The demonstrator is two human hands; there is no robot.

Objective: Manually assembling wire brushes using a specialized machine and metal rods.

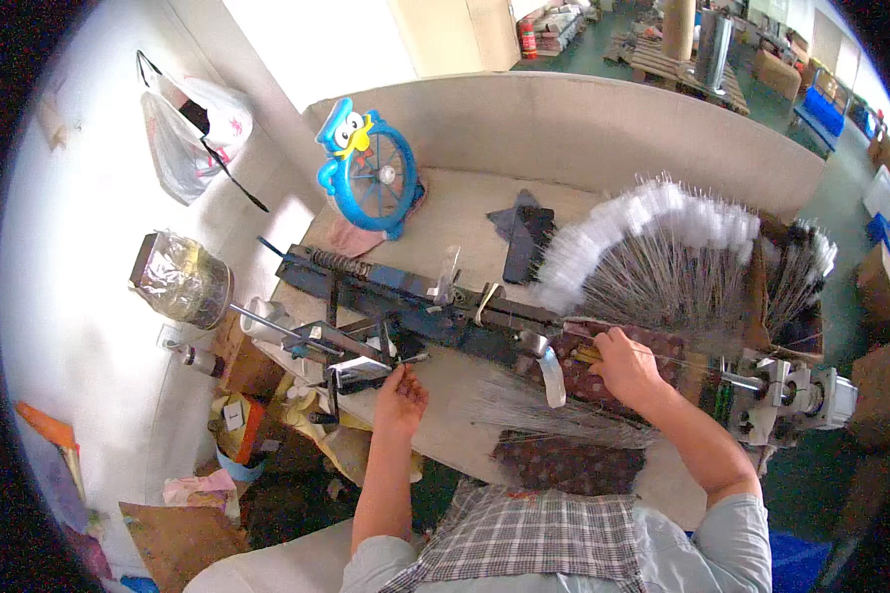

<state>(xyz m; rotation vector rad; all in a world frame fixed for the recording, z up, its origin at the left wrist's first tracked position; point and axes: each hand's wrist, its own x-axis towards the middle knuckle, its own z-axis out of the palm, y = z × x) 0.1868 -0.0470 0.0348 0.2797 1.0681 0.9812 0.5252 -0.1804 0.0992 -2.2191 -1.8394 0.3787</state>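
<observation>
My left hand (401,402) is at the near side of a long black bench machine (396,287), below its metal clamp parts (361,370). Its fingers are pinched together by a small metal tip; what they hold is too small to name. Over a dark patterned cloth (663,348), my right hand (627,368) is curled with its fingertips beside a small yellowish piece (585,354). What lies inside its grip is hidden. Thin metal wires (554,410) lie in a loose bundle on the bench, between my hands. A whitish curved handle (552,378) hangs from the machine.
Many white-tufted wire brushes (653,237) lie fanned at the back right, some in a cardboard box (796,321). A blue toy-shaped fan (371,178) and a dark flat rectangle (529,245) sit behind the machine. A motor unit (796,395) stands right; a foil-wrapped lamp (181,280) projects left.
</observation>
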